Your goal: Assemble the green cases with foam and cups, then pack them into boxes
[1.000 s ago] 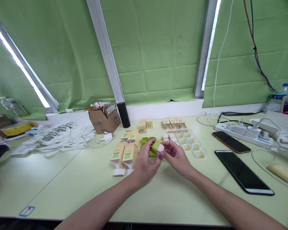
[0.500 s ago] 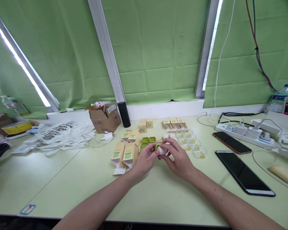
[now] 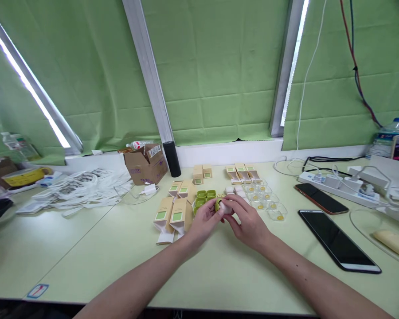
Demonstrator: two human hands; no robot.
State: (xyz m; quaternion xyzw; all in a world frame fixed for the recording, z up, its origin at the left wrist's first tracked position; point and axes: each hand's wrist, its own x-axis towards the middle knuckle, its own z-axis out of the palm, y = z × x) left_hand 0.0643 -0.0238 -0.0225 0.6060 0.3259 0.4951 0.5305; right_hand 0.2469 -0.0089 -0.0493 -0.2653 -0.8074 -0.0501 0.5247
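Both hands meet above the tabletop [image 3: 219, 277]; the left hand [image 3: 203, 222] has its grip clamped on a small green cover [image 3: 218, 204], its thumb against a rounded white piece [image 3: 226, 208]; the right hand [image 3: 248, 223] has its grip clamped on that white piece, which sits against the cover, partly hidden by the fingers; whether it is seated inside, I cannot tell; green cups [image 3: 201, 194] stand just beyond the left hand, with 4 beige boxes [image 3: 180, 210] to their left; clear containers with yellow spots [image 3: 260, 205] lie beyond the right hand; 2 phones [image 3: 339, 240] rest farther right.
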